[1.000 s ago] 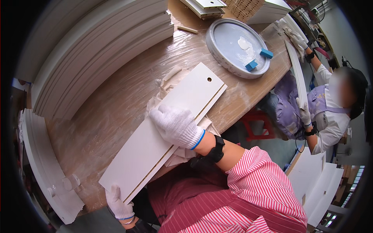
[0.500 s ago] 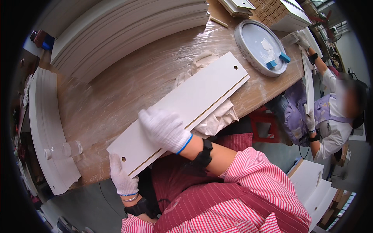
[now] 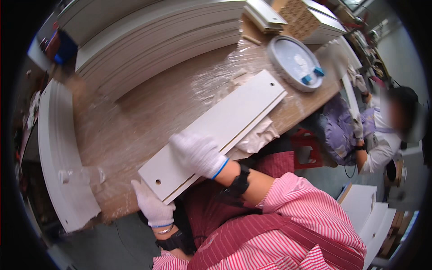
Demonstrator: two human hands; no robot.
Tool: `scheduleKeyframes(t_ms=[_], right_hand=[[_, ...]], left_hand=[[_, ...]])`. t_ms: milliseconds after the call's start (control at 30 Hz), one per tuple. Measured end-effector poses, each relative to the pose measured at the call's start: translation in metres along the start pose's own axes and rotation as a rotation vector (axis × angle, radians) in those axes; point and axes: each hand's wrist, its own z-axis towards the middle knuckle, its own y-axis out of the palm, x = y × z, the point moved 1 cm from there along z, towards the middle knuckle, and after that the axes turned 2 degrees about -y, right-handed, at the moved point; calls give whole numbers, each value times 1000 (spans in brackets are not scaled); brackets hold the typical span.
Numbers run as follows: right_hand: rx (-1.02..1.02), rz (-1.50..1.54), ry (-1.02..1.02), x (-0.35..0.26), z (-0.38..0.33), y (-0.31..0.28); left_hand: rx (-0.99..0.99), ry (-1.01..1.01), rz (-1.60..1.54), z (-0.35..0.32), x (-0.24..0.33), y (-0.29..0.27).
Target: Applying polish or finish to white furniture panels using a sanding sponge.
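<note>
A long white board point(image 3: 225, 121), with a small hole near each end and a groove along its near edge, slants across a crumpled cream cloth point(image 3: 256, 137) at the table's edge. My left hand point(image 3: 154, 208), in a white knit glove, grips the board's near left corner; its fingers are partly hidden beneath. On the board's upper face rests my right hand point(image 3: 198, 155), gloved too, its fingers curled and pressed down. Whatever lies under those fingers is hidden.
Plastic film covers the wooden table point(image 3: 148, 121). Stacked white panels point(image 3: 166, 54) line the back, with more white boards point(image 3: 63, 157) at left. A round grey lid point(image 3: 290, 56) holds white paste and blue blocks point(image 3: 307, 79). At right, a co-worker point(image 3: 378, 121) handles a white strip.
The view has shifted slightly. The board's left end and both my hands appear a little farther right. The co-worker's far hand has come down from the tabletop toward the white strip.
</note>
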Motion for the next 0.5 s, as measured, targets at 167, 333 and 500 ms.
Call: scheduleKeyframes(t_ms=[167,333,500], right_hand=[[166,66,142,32,-4,-24],[351,-44,463,120,-28,-80],[551,92,706,180,-64,-118]], left_hand=[[125,7,148,1,-1,0],[44,119,272,0,-6,-1],[173,-57,308,13,7,-44]])
